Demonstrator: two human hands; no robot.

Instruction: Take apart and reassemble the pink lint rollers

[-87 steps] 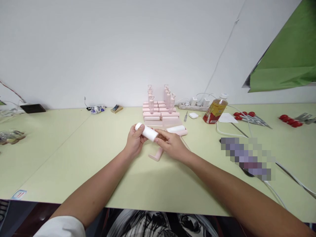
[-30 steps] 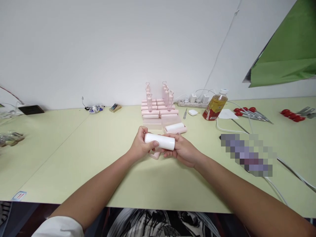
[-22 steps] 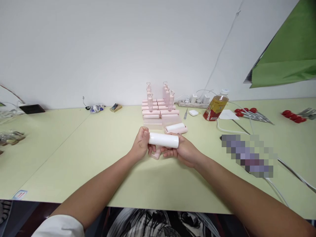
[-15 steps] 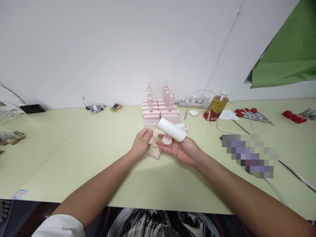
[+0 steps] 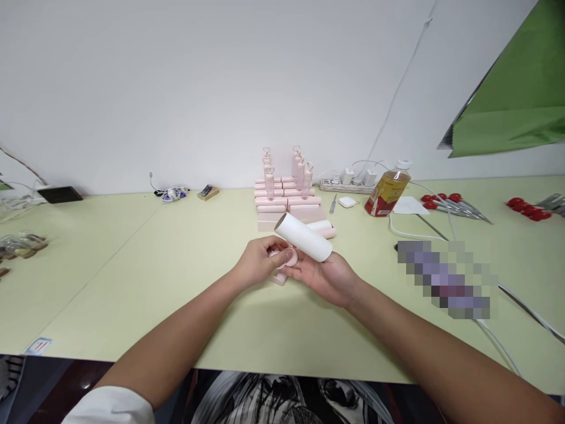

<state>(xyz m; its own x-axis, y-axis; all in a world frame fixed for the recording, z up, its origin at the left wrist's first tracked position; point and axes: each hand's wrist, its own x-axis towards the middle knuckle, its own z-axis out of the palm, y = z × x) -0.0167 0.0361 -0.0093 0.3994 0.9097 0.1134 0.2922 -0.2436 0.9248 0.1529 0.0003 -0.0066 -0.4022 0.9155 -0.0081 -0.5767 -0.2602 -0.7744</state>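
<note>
A white roll point(image 5: 303, 237) lies tilted across the fingers of my right hand point(image 5: 327, 275), which is palm-up and half open under it. My left hand point(image 5: 257, 261) pinches a small round pink cap point(image 5: 289, 257) resting at my right fingertips. A pink handle piece point(image 5: 279, 278) lies on the pale green table point(image 5: 145, 265) just under both hands. Behind them stands a stack of pink rollers point(image 5: 286, 199) with several upright handles, and another white roll point(image 5: 321, 226) lies on a pink holder.
An amber bottle point(image 5: 386, 192) stands at the right of the stack, with a power strip point(image 5: 345, 186) and white cables behind. Red-handled tools point(image 5: 445, 206) lie far right. A cable bundle point(image 5: 170, 194) and small box sit far left.
The roll was held level by both hands; my left hand let go of its end, my right hand tilted it up, and a pink cap appeared that my left fingers now pinch.
</note>
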